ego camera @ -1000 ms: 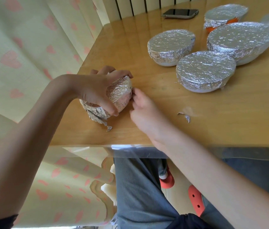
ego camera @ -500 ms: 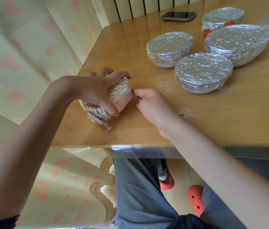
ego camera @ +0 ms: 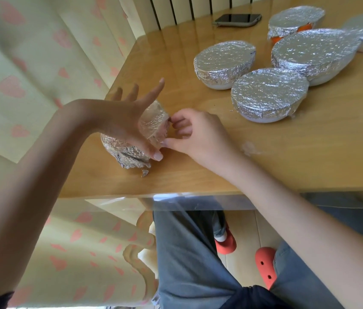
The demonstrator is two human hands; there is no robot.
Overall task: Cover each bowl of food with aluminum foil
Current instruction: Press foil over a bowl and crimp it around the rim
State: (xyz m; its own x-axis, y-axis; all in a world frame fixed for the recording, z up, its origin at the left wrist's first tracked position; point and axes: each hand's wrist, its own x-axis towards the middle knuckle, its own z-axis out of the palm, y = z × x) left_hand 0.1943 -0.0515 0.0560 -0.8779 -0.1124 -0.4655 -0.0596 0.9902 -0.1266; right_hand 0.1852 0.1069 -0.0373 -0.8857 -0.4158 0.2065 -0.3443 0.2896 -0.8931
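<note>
Far left on the table (ego camera: pixel 198 170), near its corner, sits the small foil-wrapped bowl (ego camera: pixel 131 146), tipped on its side. The left hand (ego camera: pixel 122 121) lies over it with fingers splayed straight and the thumb pressed at its lower edge, steadying rather than gripping. Just right, the right hand (ego camera: pixel 198 134) has curled fingertips pinching the foil edge (ego camera: pixel 165 128) at the bowl's rim. The risk, to my eye: the foil is thin and already crumpled, so a hard tug could tear it, and the tilted bowl could spill or roll off the near edge. Further right, covered bowls (ego camera: pixel 269 92) cluster together, well apart, with a phone (ego camera: pixel 237 20) behind.
</note>
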